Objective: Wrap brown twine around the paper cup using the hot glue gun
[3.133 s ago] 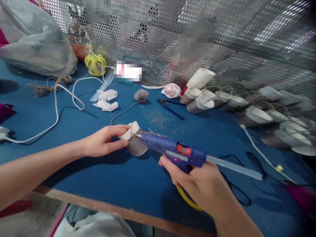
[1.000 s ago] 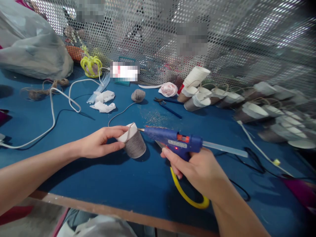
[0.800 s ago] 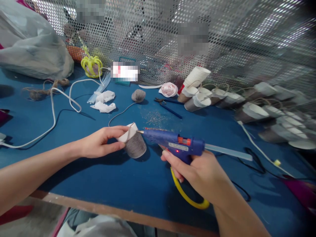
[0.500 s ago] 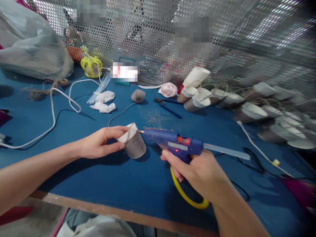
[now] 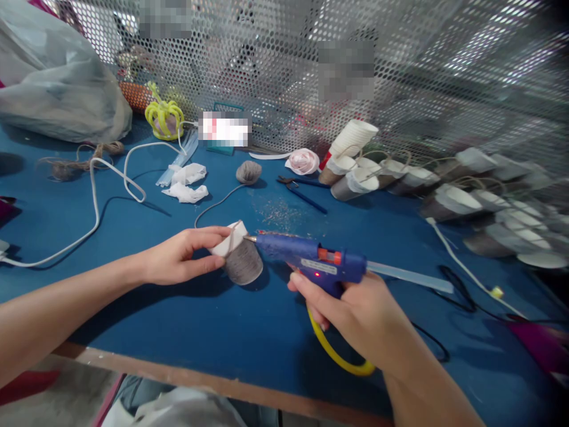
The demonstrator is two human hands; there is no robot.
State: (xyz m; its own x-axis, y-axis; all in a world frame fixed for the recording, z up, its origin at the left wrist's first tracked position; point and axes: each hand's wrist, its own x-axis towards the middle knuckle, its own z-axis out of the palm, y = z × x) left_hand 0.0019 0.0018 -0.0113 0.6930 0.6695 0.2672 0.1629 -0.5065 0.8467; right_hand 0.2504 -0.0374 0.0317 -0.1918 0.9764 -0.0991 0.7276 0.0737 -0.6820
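My left hand [image 5: 182, 256] has its thumb and fingers closed on the white rim end of a paper cup [image 5: 244, 264], which lies tilted on the table. Grey yarn is wound round most of the cup, and a strand crosses the white part. From there the yarn runs to a small grey ball [image 5: 249, 172]. My right hand [image 5: 355, 311] is wrapped round a blue glue gun [image 5: 291, 251] with a lit red light and a clear glue stick [image 5: 411, 277] at its back. The metal nozzle touches or nearly touches the cup. Below that hand hangs a yellow curved handle [image 5: 333, 351].
Blue-handled pliers [image 5: 306, 196], a pink ribbon roll [image 5: 303, 161] and white scraps [image 5: 186, 191] lie beyond the cup. Several yarn-wrapped cups [image 5: 355, 185] stand at the right. White cable [image 5: 95, 201] crosses the left. Perforated metal mesh [image 5: 275, 77] bounds the back.
The glue gun has shifted slightly left, with its nozzle closer in on the cup. My left hand and the cup have hardly moved.
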